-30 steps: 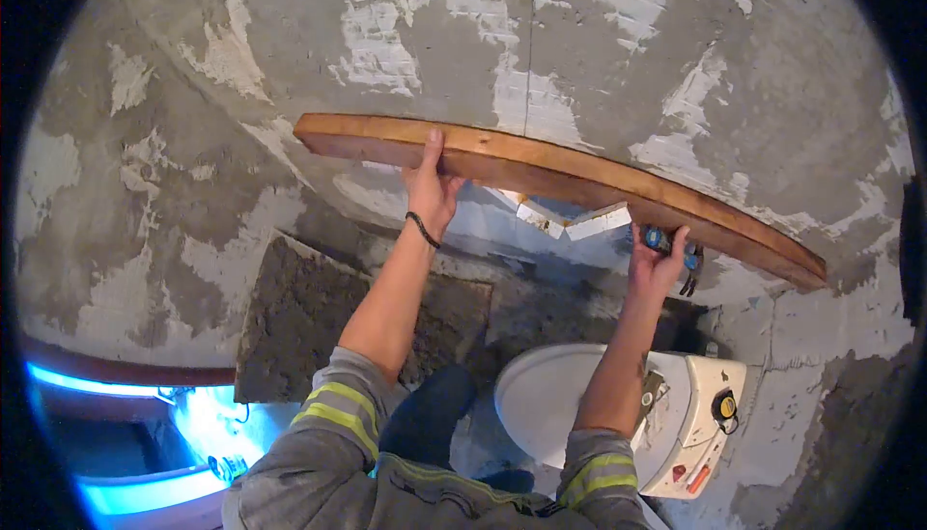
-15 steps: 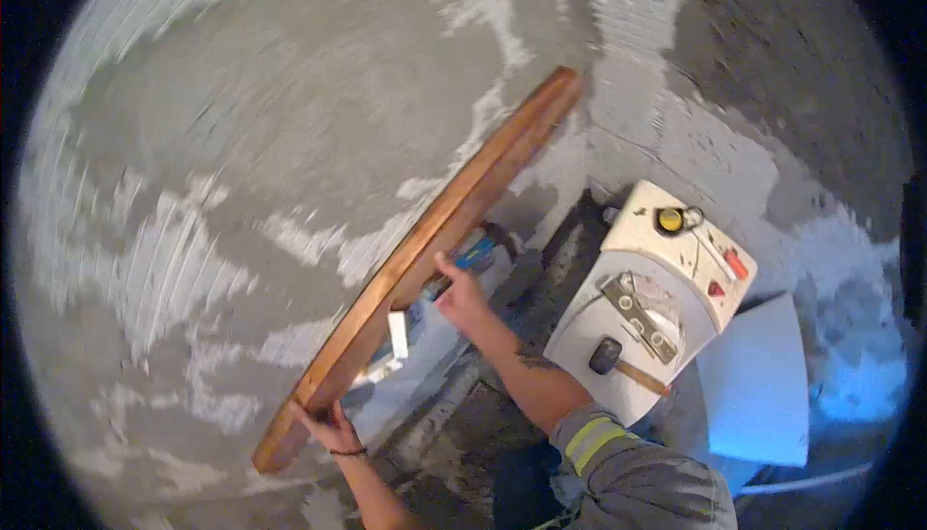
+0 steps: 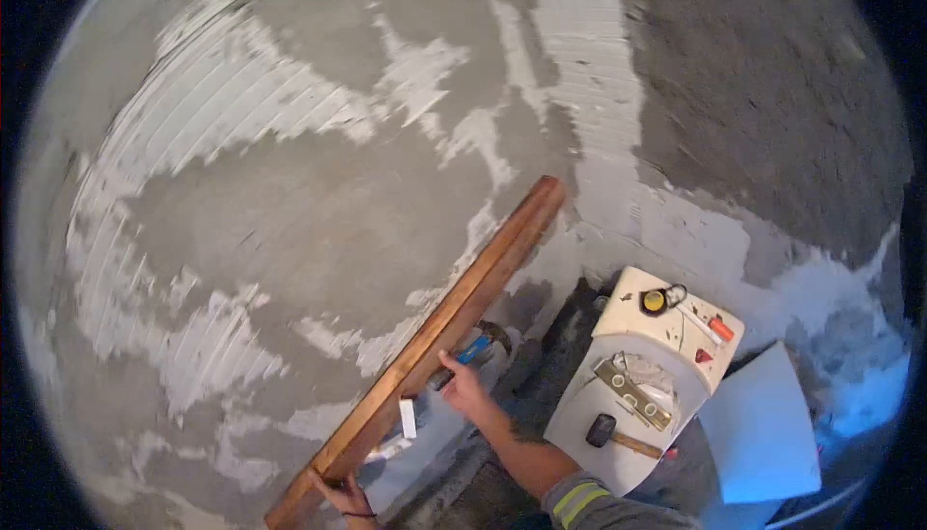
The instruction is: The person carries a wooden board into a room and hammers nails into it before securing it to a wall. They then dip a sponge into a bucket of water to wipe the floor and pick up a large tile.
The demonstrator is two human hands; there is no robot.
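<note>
Against wall: both hands (image 3: 462, 385) on wood board (image 3: 435, 337); toilet lid (image 3: 618, 404) holds level, hammer.

Toilet lid and tank top, off to the right of my right hand (image 3: 465, 390).

Just right of my grip, the white toilet (image 3: 618, 467) carries my tools: a hammer (image 3: 618, 433) lies on the closed lid nearest my forearm, a spirit level (image 3: 634, 394) lies just beyond it, slanted across the lid. Farther from my hand, on the tank top (image 3: 676, 322), sit a yellow tape measure (image 3: 655, 300) and small red items (image 3: 720, 329) near the far edge.
</note>
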